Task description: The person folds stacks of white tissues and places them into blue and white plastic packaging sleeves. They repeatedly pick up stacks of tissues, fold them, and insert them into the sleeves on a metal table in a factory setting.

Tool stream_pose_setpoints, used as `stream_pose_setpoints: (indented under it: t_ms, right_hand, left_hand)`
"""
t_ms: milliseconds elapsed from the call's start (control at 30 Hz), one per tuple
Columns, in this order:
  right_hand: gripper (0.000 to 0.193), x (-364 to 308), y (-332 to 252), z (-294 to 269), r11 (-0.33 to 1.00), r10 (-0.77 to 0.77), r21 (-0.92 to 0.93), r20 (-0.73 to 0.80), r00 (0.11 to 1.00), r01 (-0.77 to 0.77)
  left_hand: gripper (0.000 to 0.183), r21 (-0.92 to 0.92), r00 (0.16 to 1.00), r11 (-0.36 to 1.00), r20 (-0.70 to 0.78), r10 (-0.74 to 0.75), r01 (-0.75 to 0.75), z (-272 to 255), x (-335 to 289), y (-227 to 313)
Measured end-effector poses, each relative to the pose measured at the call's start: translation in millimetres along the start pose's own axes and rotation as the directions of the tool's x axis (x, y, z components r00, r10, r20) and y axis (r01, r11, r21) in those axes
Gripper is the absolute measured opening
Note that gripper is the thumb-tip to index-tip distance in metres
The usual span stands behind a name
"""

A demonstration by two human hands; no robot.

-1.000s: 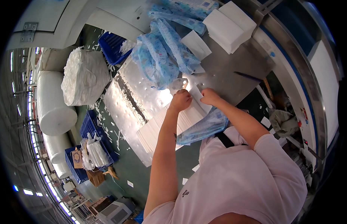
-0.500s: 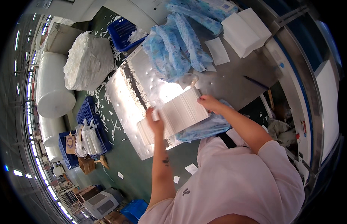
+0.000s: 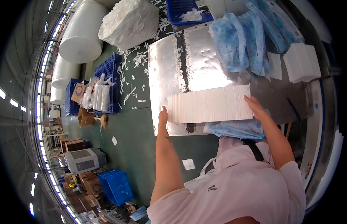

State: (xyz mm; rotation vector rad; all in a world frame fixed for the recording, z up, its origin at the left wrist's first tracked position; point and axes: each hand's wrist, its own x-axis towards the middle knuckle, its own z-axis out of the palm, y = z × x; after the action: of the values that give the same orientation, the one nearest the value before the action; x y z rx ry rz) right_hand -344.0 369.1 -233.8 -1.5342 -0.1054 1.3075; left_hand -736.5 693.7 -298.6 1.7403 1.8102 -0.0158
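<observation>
A long row of white paper sheets (image 3: 210,104), packed on edge into one block, lies across the metal tabletop (image 3: 162,67). My left hand (image 3: 163,115) presses against its left end, thumb up and the other fingers mostly hidden. At the right end, my right hand (image 3: 255,107) grips the block, its fingers bent around the end face. The block is held between both hands. Blue patterned plastic film (image 3: 237,128) lies below the block, at the table's near edge.
More blue plastic bags (image 3: 237,44) lie at the back, beside a white paper stack (image 3: 302,62) and a loose sheet (image 3: 275,66). A dark pen-like stick (image 3: 293,108) is on the right. Blue crates (image 3: 115,186), a scrap sack (image 3: 130,24) and large film rolls (image 3: 82,33) stand left.
My left hand has moved from the block's upper side to its left end. The block now lies more level and straighter. The whole view has turned and shifted left.
</observation>
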Motion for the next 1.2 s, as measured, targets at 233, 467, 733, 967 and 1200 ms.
stream_pose_setpoints:
  t_ms: [233,467,733,967,1200]
  right_hand:
    - [0.048,5.8,8.4,-4.1,0.997,-0.011,-0.077,0.005,1.000,0.011]
    - [0.054,-4.0,-11.1,7.5,0.984,-0.009,-0.180,-0.047,0.999,0.000]
    - [0.052,9.7,-15.1,24.6,0.990,0.069,-0.123,-0.050,0.996,-0.075]
    - [0.064,8.4,-12.6,46.9,0.981,-0.186,-0.057,-0.037,0.982,0.183]
    - [0.089,17.0,19.2,32.9,0.830,-0.497,-0.208,0.143,0.856,0.517]
  left_hand:
    - [0.078,-0.027,0.996,0.996,0.007,0.085,-0.085,14.8,18.4,-11.3]
    - [0.067,-0.295,0.956,0.955,0.271,0.113,-0.029,-14.9,-16.6,49.5]
    - [0.077,-0.367,0.899,0.930,0.415,0.138,0.026,7.6,-49.0,88.0]
    - [0.058,-0.652,0.874,0.753,0.313,0.371,-0.086,2.4,-100.5,110.0]
    - [0.058,-0.871,0.886,0.434,-0.002,0.465,-0.230,13.0,-124.5,54.2]
